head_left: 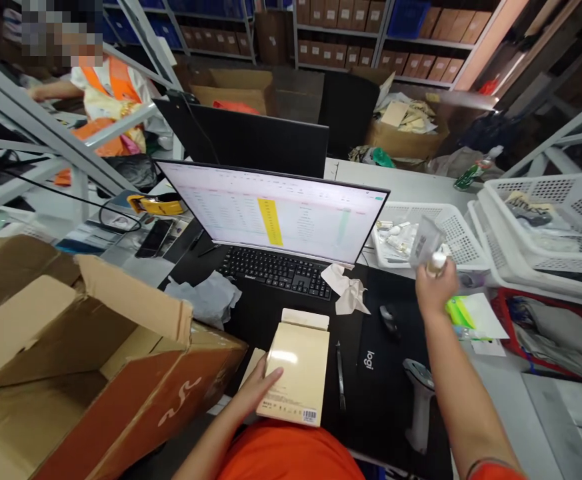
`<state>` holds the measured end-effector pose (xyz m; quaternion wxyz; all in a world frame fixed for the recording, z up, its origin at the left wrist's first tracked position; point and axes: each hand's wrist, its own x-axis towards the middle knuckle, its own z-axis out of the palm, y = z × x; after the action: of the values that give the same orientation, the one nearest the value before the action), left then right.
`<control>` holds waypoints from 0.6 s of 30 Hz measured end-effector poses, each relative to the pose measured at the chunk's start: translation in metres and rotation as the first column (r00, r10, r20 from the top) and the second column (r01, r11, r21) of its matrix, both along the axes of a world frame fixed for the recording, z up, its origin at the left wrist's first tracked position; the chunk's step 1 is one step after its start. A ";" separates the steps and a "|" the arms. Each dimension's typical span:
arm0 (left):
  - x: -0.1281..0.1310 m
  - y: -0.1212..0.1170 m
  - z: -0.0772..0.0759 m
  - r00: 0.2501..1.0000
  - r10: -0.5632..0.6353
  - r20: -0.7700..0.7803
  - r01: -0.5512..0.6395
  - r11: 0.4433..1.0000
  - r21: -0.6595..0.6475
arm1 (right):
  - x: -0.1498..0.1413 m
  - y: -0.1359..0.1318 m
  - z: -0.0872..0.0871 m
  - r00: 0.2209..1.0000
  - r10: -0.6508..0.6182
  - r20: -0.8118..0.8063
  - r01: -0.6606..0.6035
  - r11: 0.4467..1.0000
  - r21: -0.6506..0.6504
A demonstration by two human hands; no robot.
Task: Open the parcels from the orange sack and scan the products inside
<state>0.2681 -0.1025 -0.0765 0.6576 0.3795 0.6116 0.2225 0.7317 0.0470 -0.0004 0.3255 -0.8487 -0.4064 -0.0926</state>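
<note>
My left hand [257, 390] lies on the left edge of a cream-coloured flat box [298, 373], which has a barcode label at its near corner. A second cream piece [305, 319] sticks out past the box's far end. My right hand [435, 288] is raised above the black desk mat, its fingers around a small bottle with a white cap [437, 263]. A transparent plastic bag [427, 241] rises from the same grip, with the bottle's lower part hidden by my fingers.
An open cardboard carton [71, 333] fills the lower left. A monitor [271, 210], keyboard [275, 272], barcode scanner [421, 393] and white baskets [431, 237] surround the desk. A co-worker in an orange vest [111, 100] stands at the upper left, before shelves of boxes.
</note>
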 end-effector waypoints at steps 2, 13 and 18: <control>-0.001 0.001 0.002 0.998 -0.046 0.030 0.046 0.999 0.006 | 0.024 0.059 0.020 0.999 0.026 -0.020 -0.027 0.999 -0.037; 0.002 -0.004 0.015 0.992 -0.013 0.128 0.008 0.999 0.036 | -0.099 -0.075 -0.049 0.640 0.384 -0.666 -0.459 0.886 0.070; 0.008 -0.008 0.022 0.974 -0.004 0.227 -0.024 0.993 0.119 | -0.216 -0.225 -0.091 0.105 0.099 -0.990 -0.680 0.733 0.002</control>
<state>0.2758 -0.1101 -0.0542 0.6978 0.3877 0.5198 0.3043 0.5154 -0.1783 -0.0914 0.3002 -0.6189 -0.3447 0.6387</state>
